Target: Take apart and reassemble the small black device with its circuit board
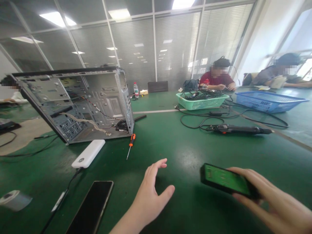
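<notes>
My right hand [263, 195] grips what looks like a hard drive [225, 178], a black block with a green circuit board facing up, held over the right of the table. Its far end is tilted toward the middle. To the left, my left hand [152, 191] hovers above the table with thumb and fingers spread, holding nothing. Beyond it lies a screwdriver [132, 141] with an orange and black handle. An open metal computer case [97, 104] stands at the left, with loose wires [87, 122] inside.
Near the case are a white power bank [89, 153] with a cable, a phone [92, 206] and a roll of tape [16, 200]. An electric screwdriver [241, 130] lies at right, before a green basket [201, 102] of cables and a blue basket [268, 101]. Other people sit farther back.
</notes>
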Demonstrator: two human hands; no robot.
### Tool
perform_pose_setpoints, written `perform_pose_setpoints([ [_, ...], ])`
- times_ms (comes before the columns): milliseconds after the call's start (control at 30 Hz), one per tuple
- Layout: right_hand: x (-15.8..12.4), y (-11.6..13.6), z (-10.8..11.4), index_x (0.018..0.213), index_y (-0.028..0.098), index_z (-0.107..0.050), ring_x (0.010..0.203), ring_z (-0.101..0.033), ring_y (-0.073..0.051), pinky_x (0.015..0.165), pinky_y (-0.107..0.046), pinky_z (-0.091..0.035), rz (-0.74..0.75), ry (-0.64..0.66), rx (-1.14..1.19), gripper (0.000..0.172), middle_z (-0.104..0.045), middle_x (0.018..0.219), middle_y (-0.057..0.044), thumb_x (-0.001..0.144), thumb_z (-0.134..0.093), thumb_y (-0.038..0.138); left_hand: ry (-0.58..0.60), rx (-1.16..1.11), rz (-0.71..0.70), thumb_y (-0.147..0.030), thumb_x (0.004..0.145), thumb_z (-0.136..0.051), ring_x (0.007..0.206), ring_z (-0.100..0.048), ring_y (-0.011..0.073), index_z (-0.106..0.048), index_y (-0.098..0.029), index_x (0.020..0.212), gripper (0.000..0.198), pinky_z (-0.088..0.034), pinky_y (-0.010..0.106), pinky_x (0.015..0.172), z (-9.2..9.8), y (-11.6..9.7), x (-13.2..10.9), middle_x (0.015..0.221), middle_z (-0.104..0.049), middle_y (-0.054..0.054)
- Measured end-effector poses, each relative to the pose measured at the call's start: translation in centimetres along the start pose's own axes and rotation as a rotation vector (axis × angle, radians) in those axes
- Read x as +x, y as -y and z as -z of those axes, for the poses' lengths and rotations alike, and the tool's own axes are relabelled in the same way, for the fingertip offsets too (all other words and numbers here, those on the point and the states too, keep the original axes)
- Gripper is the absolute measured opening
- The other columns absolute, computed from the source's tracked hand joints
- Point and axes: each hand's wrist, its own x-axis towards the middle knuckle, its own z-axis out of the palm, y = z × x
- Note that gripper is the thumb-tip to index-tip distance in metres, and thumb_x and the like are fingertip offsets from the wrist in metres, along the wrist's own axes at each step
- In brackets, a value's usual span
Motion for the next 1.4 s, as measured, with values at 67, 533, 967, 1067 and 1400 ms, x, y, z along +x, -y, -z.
perform_pose_setpoints([
  [67, 2.4, 4.1, -0.9, 0.125, 0.027, -0.04, 0.084, -0.064, -0.018, 0.067, -0.028, -0.057, -0.017, 0.115, 0.123, 0.036, -0.055, 0.109, -0.008, 0.089, -0.045, 0.031, 0.07, 0.022, -0.056, -0.019, 0.073, -0.066, 0.127, -0.041, 0.026, -0.038, -0.029, 0.136, 0.07, -0.029, 0.044, 0.108, 0.0, -0.1, -0.2, 0.136, -0.047, 0.007],
  [533, 4.1, 8.2, -5.5, 0.116, 0.024, -0.038, 0.083, -0.054, -0.016, 0.078, -0.031, -0.047, -0.241, 0.222, 0.62, 0.03, -0.049, 0.108, -0.004, 0.088, -0.039, 0.035, 0.077, 0.086, -0.034, -0.022, 0.075, -0.065, 0.094, -0.06, 0.0217, -0.052, -0.026, 0.112, 0.04, -0.046, 0.035, 0.085, 0.1, -0.1, 0.2, 0.107, -0.063, 0.003],
  [967, 3.9, 7.5, -6.4, 0.116, 0.025, -0.037, 0.086, -0.054, -0.02, 0.078, -0.035, -0.045, -0.468, 0.277, 0.766, 0.043, -0.052, 0.105, -0.004, 0.084, -0.042, 0.054, 0.116, 0.119, -0.073, -0.015, 0.073, -0.065, 0.098, -0.058, 0.0219, -0.048, -0.03, 0.124, 0.056, -0.046, 0.034, 0.086, 0.3, -0.3, 0.0, 0.12, -0.058, 0.003],
  [1067, 3.9, 7.3, -6.6, 0.116, 0.025, -0.038, 0.092, -0.053, -0.021, 0.08, -0.035, -0.044, -0.458, 0.263, 0.85, 0.044, -0.052, 0.105, -0.004, 0.085, -0.043, 0.056, 0.132, 0.109, -0.035, -0.022, 0.075, -0.067, 0.099, -0.058, 0.0237, -0.048, -0.03, 0.127, 0.056, -0.045, 0.036, 0.088, 0.4, -0.2, 0.0, 0.123, -0.057, 0.005],
  [1400, 4.3, 7.4, -6.2, 0.121, 0.023, -0.038, 0.105, -0.051, -0.023, 0.091, -0.038, -0.044, -0.393, 0.261, 0.902, 0.047, -0.048, 0.118, -0.007, 0.085, -0.049, 0.051, 0.091, 0.105, -0.063, -0.03, 0.073, -0.072, 0.09, -0.06, 0.0226, -0.05, -0.029, 0.126, 0.058, -0.048, 0.032, 0.076, 0.3, 0.2, -0.1, 0.119, -0.06, 0.005],
])
